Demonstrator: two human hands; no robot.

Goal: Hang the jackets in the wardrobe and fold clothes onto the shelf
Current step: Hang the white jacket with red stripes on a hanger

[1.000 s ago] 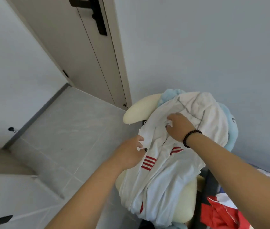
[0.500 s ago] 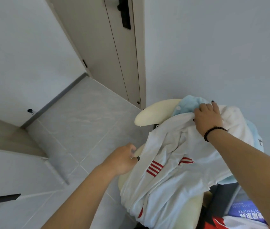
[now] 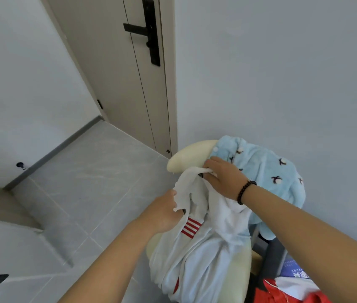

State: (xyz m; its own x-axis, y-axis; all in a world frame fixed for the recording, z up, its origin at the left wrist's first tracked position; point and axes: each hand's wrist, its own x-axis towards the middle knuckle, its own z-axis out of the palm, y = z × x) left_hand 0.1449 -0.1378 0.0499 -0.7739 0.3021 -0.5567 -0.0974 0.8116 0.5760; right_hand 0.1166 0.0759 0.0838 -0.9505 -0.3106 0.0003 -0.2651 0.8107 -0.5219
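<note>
Since half a second ago the right hand (image 3: 225,180) has dragged the white jacket (image 3: 203,241) off the top of the chair (image 3: 191,156); the blue fleece (image 3: 267,171) underneath, then mostly covered, now shows across the chair back. The right hand sits lower and nearer the chair's left edge than before, fingers curled round a bunched fold of the jacket, probably the collar. Left hand (image 3: 164,212) is up a bit too, pinching the jacket's front edge just above the red stripes (image 3: 191,227); earlier it sat lower, by the seat side. Both hands hold cloth, neither loose. The two grips look like they're spreading the neck opening so the jacket lifts off clean and can take a hanger. Jacket is mid-lift: upper part gathered between the hands in front of the chair back, the rest hanging over the seat. No hanger or wardrobe in view, so hanging isn't started. Fleece stays draped on the chair back, untouched apart from the right hand brushing over it. Red clothes (image 3: 282,291) lie right of the chair at the bottom. Door (image 3: 116,68) stands behind the chair, to the left.
</note>
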